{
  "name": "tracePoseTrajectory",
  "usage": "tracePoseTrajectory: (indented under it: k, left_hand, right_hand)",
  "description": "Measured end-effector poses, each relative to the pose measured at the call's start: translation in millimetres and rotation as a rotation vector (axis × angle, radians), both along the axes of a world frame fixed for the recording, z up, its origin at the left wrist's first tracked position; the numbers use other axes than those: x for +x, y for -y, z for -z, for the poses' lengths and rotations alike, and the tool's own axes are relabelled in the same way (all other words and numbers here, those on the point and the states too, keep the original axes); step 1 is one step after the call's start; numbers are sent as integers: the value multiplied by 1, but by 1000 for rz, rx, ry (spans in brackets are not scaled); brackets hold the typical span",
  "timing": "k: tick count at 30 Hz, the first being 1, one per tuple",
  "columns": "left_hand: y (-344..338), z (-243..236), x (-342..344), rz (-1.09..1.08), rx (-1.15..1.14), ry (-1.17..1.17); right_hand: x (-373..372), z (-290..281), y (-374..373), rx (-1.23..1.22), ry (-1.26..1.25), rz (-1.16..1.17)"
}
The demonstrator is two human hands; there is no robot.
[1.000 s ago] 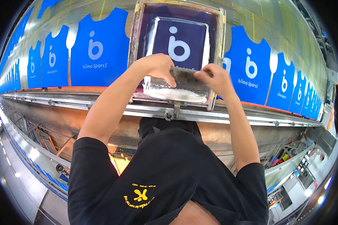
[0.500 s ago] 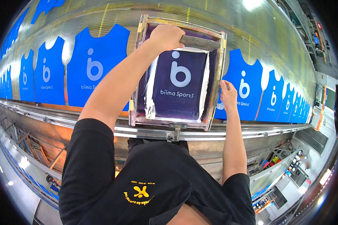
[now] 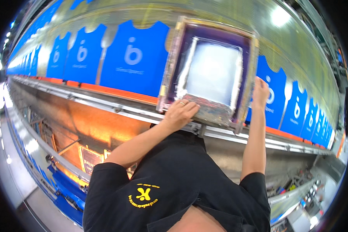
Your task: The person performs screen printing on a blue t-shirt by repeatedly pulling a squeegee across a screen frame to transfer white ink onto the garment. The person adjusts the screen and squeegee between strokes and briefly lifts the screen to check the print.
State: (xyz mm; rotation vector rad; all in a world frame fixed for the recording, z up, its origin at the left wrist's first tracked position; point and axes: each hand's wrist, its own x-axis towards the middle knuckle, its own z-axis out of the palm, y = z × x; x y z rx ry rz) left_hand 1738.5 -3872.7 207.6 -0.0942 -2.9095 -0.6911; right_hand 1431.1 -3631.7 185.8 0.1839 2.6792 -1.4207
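A screen printing frame (image 3: 253,63) lies over the row of blue fabric pieces, with a whitish layer of ink (image 3: 213,71) across the middle of its mesh. At the frame's near end, my left hand (image 3: 181,114) is closed on the squeegee (image 3: 214,111), a wide, ink-stained bar. Its fingers rest over the bar's left part; the thumb is mostly hidden. My right hand (image 3: 260,94) is at the frame's right side, fingers curled against the outer edge. Whatever lies under the frame is hidden.
Blue shirt-shaped pieces (image 3: 137,58) with pale prints run along the long table to both sides. A metal rail (image 3: 236,138) edges the table in front of me. Below at left are an orange-lit area (image 3: 100,121) and a lower rail (image 3: 25,135).
My left hand has drawn the squeegee from the frame's far end to its near end. White now covers the previously dark mesh. My right hand stays by the frame's right side.
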Motion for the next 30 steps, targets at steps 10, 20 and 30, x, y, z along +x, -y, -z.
tracePoseTrajectory:
  k: [10, 20, 30]
  left_hand:
    - [173, -15, 65, -136, 5, 58]
    - [361, -45, 117, -16, -77, 351]
    - [451, -27, -111, 28, -179, 213]
  right_hand:
    - [106, 35, 181, -243, -127, -18]
    - [192, 49, 339, -73, -42, -3]
    - [189, 53, 334, 21, -20, -51]
